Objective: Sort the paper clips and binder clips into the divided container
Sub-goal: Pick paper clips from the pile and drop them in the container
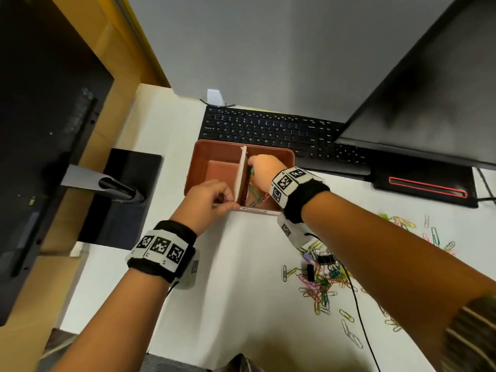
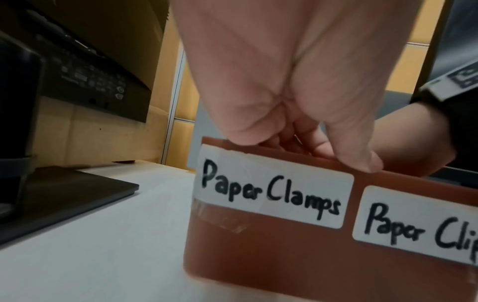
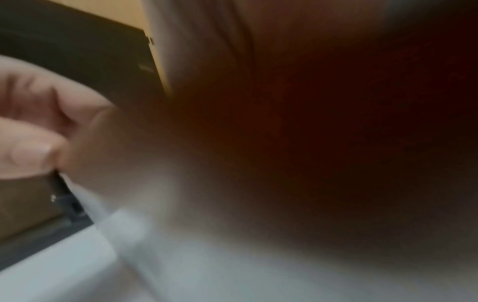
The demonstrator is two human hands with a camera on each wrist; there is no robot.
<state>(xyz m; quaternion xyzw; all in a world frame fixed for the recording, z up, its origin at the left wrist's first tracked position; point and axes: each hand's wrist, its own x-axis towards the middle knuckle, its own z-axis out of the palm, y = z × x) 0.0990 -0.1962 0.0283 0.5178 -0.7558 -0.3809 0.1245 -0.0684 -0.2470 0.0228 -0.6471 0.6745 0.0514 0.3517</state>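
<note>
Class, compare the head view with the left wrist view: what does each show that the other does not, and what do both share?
Head view only: loose paper clips on the desk, more inside the right compartment, the white divider, the keyboard. Left wrist view only: handwritten labels, "Paper Clamps" and a cut-off "Paper Cli". Both: the left hand gripping the brown container's near rim.
</note>
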